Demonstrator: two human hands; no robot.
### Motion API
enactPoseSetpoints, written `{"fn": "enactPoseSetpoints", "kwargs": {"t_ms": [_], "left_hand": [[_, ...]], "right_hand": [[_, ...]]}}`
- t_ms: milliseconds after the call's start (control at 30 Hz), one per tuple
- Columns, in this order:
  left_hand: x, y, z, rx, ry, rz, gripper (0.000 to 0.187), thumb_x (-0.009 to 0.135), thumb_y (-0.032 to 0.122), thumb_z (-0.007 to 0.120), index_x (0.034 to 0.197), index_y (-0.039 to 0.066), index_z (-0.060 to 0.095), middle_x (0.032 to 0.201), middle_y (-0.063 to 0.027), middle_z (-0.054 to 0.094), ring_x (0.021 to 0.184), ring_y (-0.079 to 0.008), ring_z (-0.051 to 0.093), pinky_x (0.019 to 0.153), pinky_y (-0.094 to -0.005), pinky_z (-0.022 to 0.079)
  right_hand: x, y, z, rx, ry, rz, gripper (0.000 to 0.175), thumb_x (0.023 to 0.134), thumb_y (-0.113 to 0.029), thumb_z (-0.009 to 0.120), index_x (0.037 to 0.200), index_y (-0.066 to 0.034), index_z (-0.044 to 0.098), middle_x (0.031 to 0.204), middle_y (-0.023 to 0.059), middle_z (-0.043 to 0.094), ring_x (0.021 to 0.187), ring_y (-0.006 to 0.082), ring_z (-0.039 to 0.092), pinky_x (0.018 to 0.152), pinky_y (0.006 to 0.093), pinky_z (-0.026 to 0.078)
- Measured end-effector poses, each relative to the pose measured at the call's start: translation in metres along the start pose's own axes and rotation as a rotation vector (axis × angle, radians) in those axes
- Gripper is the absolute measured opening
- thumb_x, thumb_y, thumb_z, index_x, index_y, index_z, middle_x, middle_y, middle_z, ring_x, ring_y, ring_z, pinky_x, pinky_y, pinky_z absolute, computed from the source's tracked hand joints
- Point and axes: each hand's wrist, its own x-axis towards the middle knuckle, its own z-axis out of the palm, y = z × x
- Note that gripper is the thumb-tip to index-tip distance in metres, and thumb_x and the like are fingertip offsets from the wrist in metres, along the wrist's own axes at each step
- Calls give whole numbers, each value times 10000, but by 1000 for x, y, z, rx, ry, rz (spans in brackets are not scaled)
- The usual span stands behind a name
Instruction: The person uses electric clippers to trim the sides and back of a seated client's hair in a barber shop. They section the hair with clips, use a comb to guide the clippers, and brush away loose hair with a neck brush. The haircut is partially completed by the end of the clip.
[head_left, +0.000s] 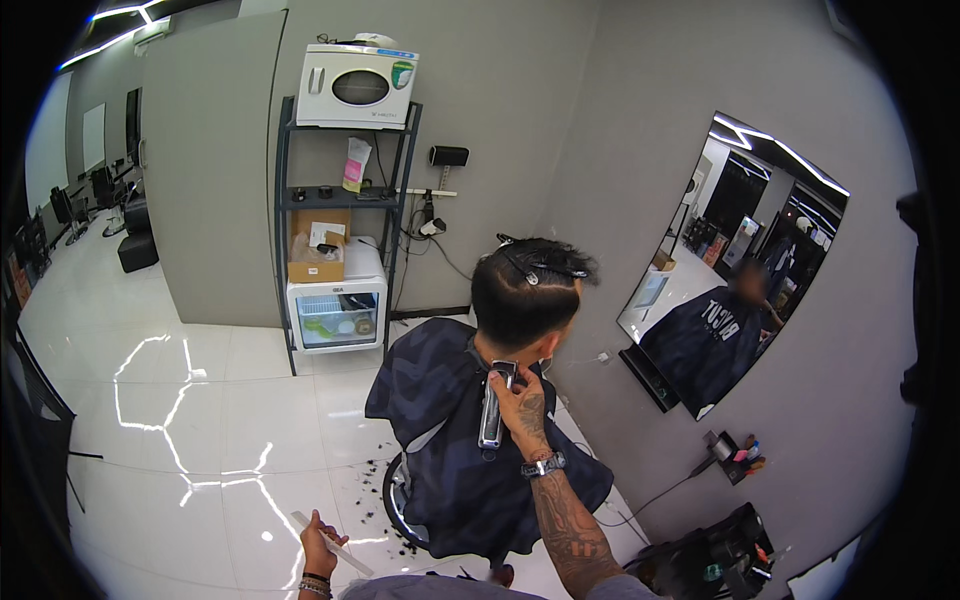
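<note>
My right hand (525, 405) grips a silver hair clipper (491, 420) upright, its blade end at the nape of a seated person. That person's dark hair (517, 300) is sectioned, the top held by metal hair clips (532, 277), the sides and back cut shorter. A dark patterned barber cape (442, 450) covers the person's shoulders and body. Low at the left, away from the person, my left hand (320, 547) is closed around a pale flat comb (349, 556), which sticks out on both sides of the fingers.
Cut hair (367, 487) lies on the white tiled floor (247, 420) beside the round chair base (397, 502). A dark shelf rack (341, 199) holds a white towel cabinet (358, 86). On the right wall hang a mirror (675, 300) and a hair dryer (720, 446), above a black trolley (697, 555).
</note>
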Motion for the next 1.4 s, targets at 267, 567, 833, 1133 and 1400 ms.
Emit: {"fn": "enactPoseSetpoints", "kwargs": {"t_ms": [267, 567, 833, 1133, 1400], "left_hand": [[0, 0, -8, -30, 32, 5, 432, 1043, 493, 608, 783, 172, 484, 619, -27, 494, 533, -186, 499, 617, -486, 563], [7, -6, -8, -12, 7, -35, 417, 1044, 484, 604, 788, 176, 487, 608, -25, 481, 528, -188, 496, 654, -506, 559], [23, -13, 9, 257, -210, -11, 350, 1058, 365, 624, 809, 121, 581, 684, -42, 557, 631, -197, 571, 680, -524, 623], [39, 24, 5, 335, -150, 65, 392, 1059, 319, 615, 790, 49, 522, 601, -98, 549, 450, -224, 563, 483, -481, 619], [169, 90, -1, 866, -171, 145, 412, 1003, 209, 671, 727, -86, 585, 588, -174, 627, 439, -286, 653, 391, -452, 591]], "right_hand": [[7, 5, -2, 92, -73, 34, 687, 921, -245, 840, 1406, 73, 472, 948, 126, 727, 785, 159, 715, 695, 291, 574], [-10, -25, -9, -118, -35, -335, 703, 890, -256, 851, 1421, 34, 492, 1130, 198, 732, 1023, 258, 738, 877, 377, 579], [-49, -51, -10, 271, -271, 327, 819, 863, -95, 853, 1522, -3, 375, 1002, 81, 678, 696, 139, 675, 554, 308, 578], [-39, -45, 13, 79, -160, 206, 892, 805, -53, 887, 1502, 19, 335, 972, 101, 677, 690, 148, 673, 547, 299, 581], [-28, -44, 76, 162, 86, 282, 869, 883, -146, 855, 1522, -11, 282, 973, 90, 673, 650, 128, 648, 510, 293, 558]]}}
